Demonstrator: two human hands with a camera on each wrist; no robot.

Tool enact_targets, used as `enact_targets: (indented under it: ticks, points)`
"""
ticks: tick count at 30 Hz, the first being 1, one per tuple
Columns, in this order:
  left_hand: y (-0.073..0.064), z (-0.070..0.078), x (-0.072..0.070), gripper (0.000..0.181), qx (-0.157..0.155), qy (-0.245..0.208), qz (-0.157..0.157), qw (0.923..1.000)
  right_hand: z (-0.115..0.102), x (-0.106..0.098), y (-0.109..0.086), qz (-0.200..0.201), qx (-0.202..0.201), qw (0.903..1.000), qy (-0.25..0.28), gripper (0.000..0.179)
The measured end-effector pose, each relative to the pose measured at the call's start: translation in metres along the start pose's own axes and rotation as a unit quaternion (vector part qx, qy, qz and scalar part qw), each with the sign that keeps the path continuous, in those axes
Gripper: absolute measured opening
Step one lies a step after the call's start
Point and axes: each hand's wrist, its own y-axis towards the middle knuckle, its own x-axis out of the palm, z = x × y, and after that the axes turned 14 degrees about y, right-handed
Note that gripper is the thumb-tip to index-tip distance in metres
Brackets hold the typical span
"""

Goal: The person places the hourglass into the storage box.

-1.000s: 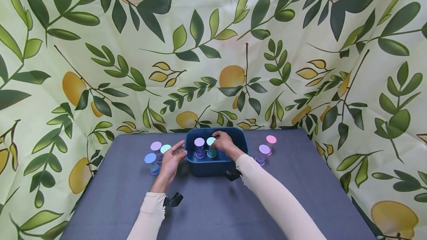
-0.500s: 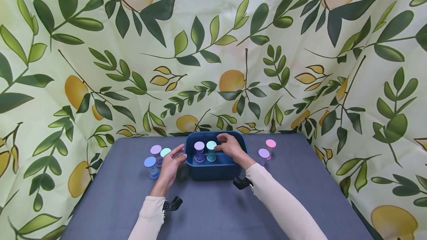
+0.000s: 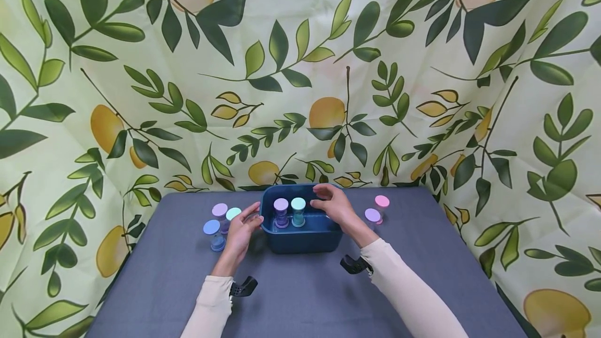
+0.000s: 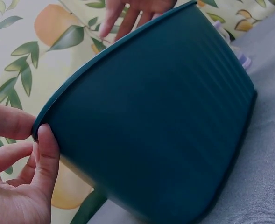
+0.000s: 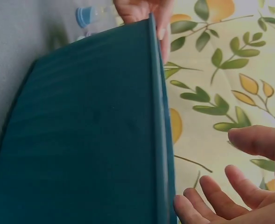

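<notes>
A dark blue plastic bin (image 3: 300, 244) stands at the back of the table. Inside, toward its left end, a purple sand timer (image 3: 281, 214) and a teal sand timer (image 3: 298, 213) stand upright side by side. My left hand (image 3: 241, 233) pinches the bin's left rim between thumb and index finger, plain in the left wrist view. Over the bin's right part hovers my right hand (image 3: 335, 207), its fingers loosely spread and apart from the teal timer. The right wrist view shows that hand (image 5: 244, 186) holding nothing, beside the bin's rim.
Left of the bin stand a blue sand timer (image 3: 214, 236), a lilac one (image 3: 219, 210) and a mint-topped one (image 3: 233, 214). To its right are another lilac-topped timer (image 3: 372, 216) and a pink-topped one (image 3: 382, 202). A leaf-and-fruit patterned cloth (image 3: 281, 145) hangs behind the grey table (image 3: 291, 296).
My right hand has let go of the teal sand timer and moved right, away from it. The timer stays upright in the bin. My left hand keeps its place at the rim.
</notes>
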Motion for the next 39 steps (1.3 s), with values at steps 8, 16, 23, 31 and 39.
enact_targets:
  ticks: [8,16,23,31,39]
  points:
    - [-0.003,0.0,0.0,0.048,-0.004,0.008,-0.002,1.0,-0.003,-0.015,-0.013,0.028,-0.038,0.9983,-0.035,0.043]
    - [-0.003,-0.003,0.0,0.048,-0.007,0.008,-0.002,0.9999,-0.004,-0.034,-0.025,0.041,-0.054,0.9976,-0.013,0.042]
    - [-0.002,-0.002,0.0,0.048,-0.002,0.002,-0.004,1.0,-0.005,-0.054,-0.029,0.047,-0.076,0.996,0.001,0.042]
    - [-0.001,-0.001,-0.001,0.048,-0.003,0.004,-0.005,1.0,-0.001,-0.081,-0.034,0.091,-0.092,0.9915,-0.018,0.04]
    - [0.0,0.001,-0.001,0.048,-0.003,0.006,-0.008,0.9999,0.005,-0.11,-0.039,0.149,-0.097,0.9831,-0.042,0.04]
